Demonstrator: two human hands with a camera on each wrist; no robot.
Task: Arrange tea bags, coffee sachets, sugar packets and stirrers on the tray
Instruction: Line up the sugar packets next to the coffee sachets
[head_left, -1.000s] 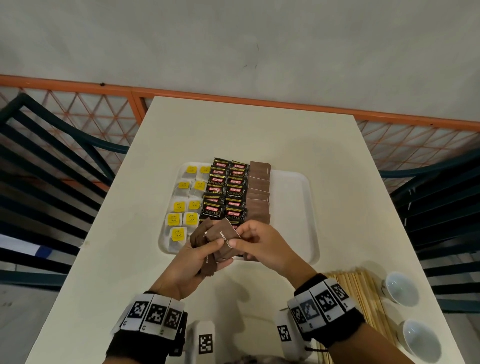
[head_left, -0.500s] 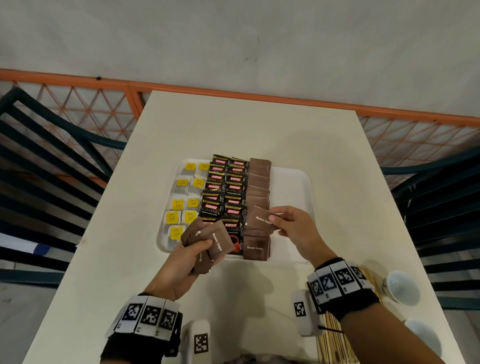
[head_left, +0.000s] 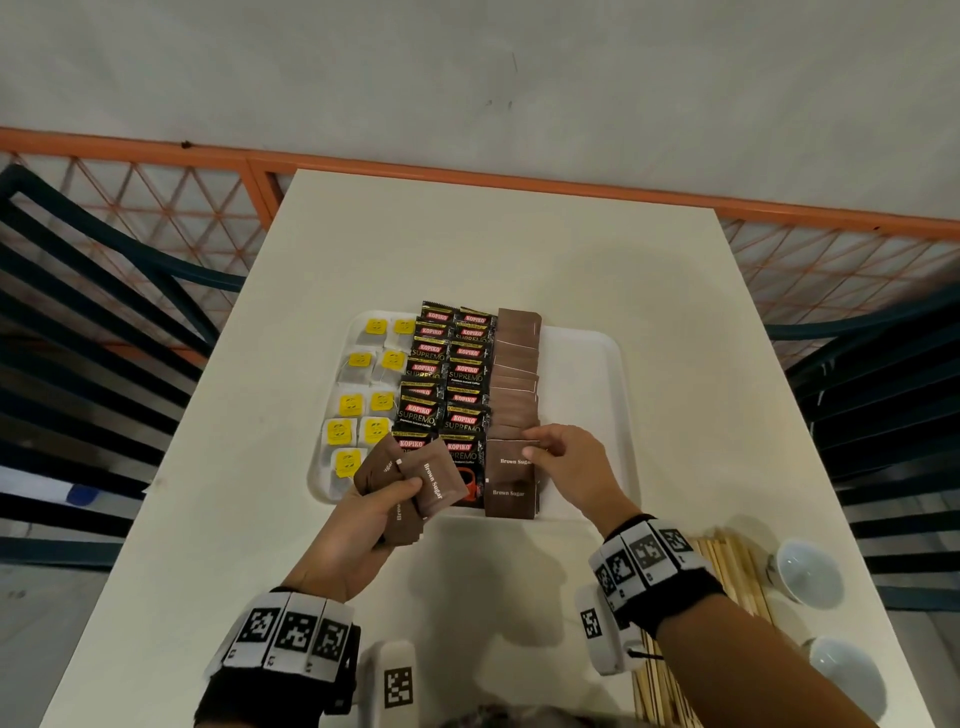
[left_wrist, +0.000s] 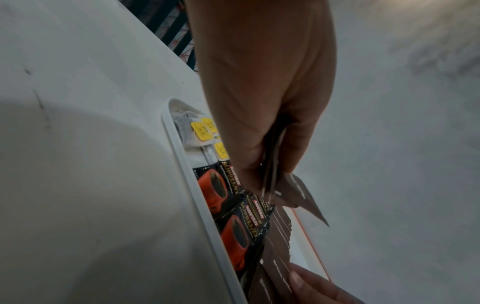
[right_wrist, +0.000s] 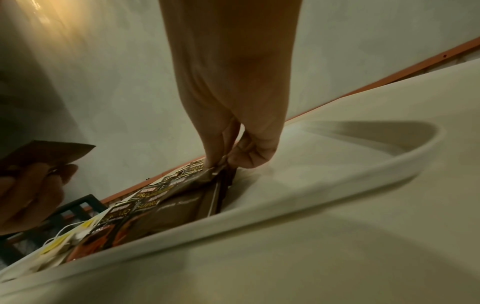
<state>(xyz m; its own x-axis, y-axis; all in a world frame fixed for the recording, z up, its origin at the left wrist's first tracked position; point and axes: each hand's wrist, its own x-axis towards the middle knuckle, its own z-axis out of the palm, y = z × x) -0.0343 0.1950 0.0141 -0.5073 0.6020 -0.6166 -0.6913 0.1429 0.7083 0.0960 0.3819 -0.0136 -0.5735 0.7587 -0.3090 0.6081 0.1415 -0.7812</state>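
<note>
On tray (head_left: 582, 364) right half bare, right hand (head_left: 574, 470) pinching sugar packet (head_left: 511, 460), left hand (head_left: 358, 530) gripping packet stack (head_left: 415, 486)

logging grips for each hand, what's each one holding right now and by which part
The left hand grips a fanned stack of brown sugar packets by their near ends. The right hand pinches the right edge of one brown sugar packet in the tray's sugar column.

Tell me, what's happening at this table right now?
A person is filling a white tray. Tea bags and coffee sachets already lie in rows. The left hand holds a fan of brown sugar packets, while the right hand pinches one packet at the near end of the sugar row. Stirrers lie on the table.
</note>
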